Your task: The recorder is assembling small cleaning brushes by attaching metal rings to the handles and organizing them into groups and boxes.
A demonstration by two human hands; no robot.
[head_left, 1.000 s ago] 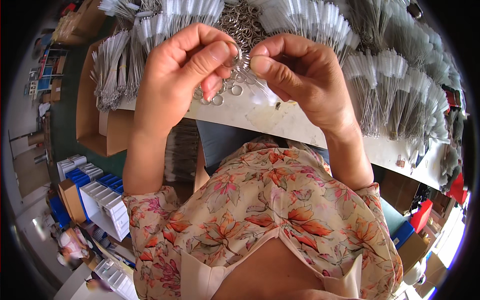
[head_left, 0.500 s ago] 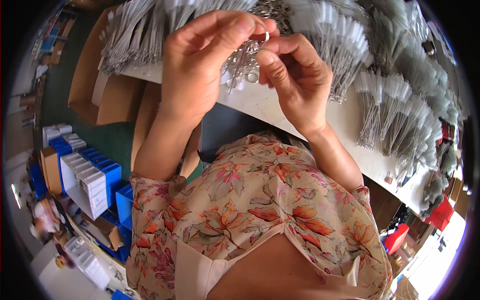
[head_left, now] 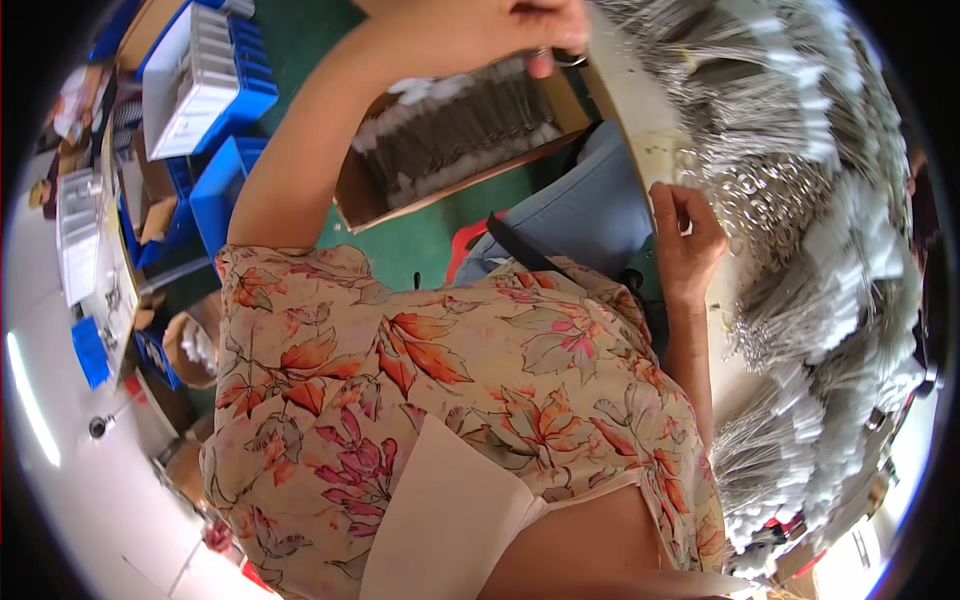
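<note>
My left hand [head_left: 545,30] is at the top edge, partly cut off, over the far side of an open cardboard box [head_left: 440,206]. Its fingers are closed round a small shiny metal piece [head_left: 568,60] whose shape is mostly hidden. Inside the box lie rows of thin wire brushes [head_left: 455,135] with white tips. Beside the table edge, my right hand [head_left: 690,240] has its fingers curled; what they hold, if anything, cannot be made out. Just right of it, a heap of shiny metal rings [head_left: 770,200] lies on the pale table [head_left: 640,110].
Bundles of wire brushes with whitish bristles [head_left: 830,290] cover the table's right side. Blue material [head_left: 590,195] and a red seat-like part [head_left: 468,240] are below the box. At the left stand white and blue plastic crates [head_left: 190,85] and a blue bin [head_left: 222,190].
My hands were together over the table, holding a small ring and thin wires. Now they are apart, the left over the box and the right near the rings. The view has turned left.
</note>
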